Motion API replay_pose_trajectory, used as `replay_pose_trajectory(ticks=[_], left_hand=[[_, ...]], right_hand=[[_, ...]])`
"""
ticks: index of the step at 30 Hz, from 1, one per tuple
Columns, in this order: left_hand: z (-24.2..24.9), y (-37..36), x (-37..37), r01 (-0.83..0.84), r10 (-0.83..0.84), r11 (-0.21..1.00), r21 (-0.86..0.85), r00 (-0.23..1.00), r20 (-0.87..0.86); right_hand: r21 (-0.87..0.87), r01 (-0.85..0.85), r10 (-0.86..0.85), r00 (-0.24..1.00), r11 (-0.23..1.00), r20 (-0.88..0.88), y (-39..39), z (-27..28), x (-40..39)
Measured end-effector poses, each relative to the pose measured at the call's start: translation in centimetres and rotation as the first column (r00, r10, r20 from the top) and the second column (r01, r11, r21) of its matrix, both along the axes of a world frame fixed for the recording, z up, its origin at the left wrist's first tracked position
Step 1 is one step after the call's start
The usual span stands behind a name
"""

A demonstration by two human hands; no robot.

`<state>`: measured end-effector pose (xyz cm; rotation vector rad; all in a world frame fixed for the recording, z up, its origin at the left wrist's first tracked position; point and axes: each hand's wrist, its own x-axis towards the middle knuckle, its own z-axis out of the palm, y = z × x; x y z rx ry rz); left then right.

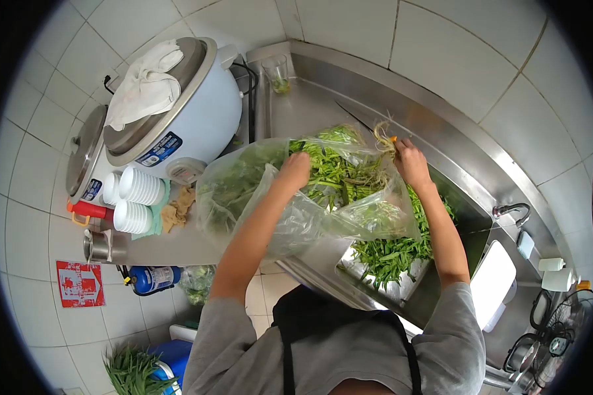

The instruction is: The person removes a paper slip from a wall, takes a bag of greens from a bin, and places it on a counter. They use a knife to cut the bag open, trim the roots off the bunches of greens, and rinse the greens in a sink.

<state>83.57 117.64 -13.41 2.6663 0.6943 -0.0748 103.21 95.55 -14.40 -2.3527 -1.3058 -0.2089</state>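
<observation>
A large clear plastic bag full of leafy greens lies across the steel counter, its side opened out. My left hand is at the bag's opening, fingers curled on the plastic, with greens right beside them; the fingertips are partly hidden. At the bag's right end, my right hand is closed on a bunch of greens with pale, stringy roots. Just behind those roots lies a knife, its blade on the counter and a bit of orange handle showing. Cut leaves fill a metal tray below my right forearm.
A big rice cooker with a white cloth on its lid stands at left, near stacked white cups. A glass is in the back corner. The sink, tap and white board are at right.
</observation>
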Motion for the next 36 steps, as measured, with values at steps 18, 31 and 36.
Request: replay_pose_trajectory(ticks=[18,31,36], left_hand=[[-4.8,0.5,-0.3,0.41,-0.403,0.887,0.211,0.912,-0.077],[1.4,1.9,-1.4,0.271,-0.334,0.923,-0.273,0.916,-0.221],[8.1,2.9,-0.4,0.137,-0.224,0.879,-0.456,0.964,-0.142]], right_hand=[[-0.227,0.294,-0.318,0.945,0.928,-0.078,0.2,-9.3,6.9],[-0.101,0.317,-0.324,0.809,0.943,-0.49,-5.2,-3.4,6.6],[0.105,0.354,-0.219,0.757,0.929,-0.616,-9.8,-0.3,4.3]])
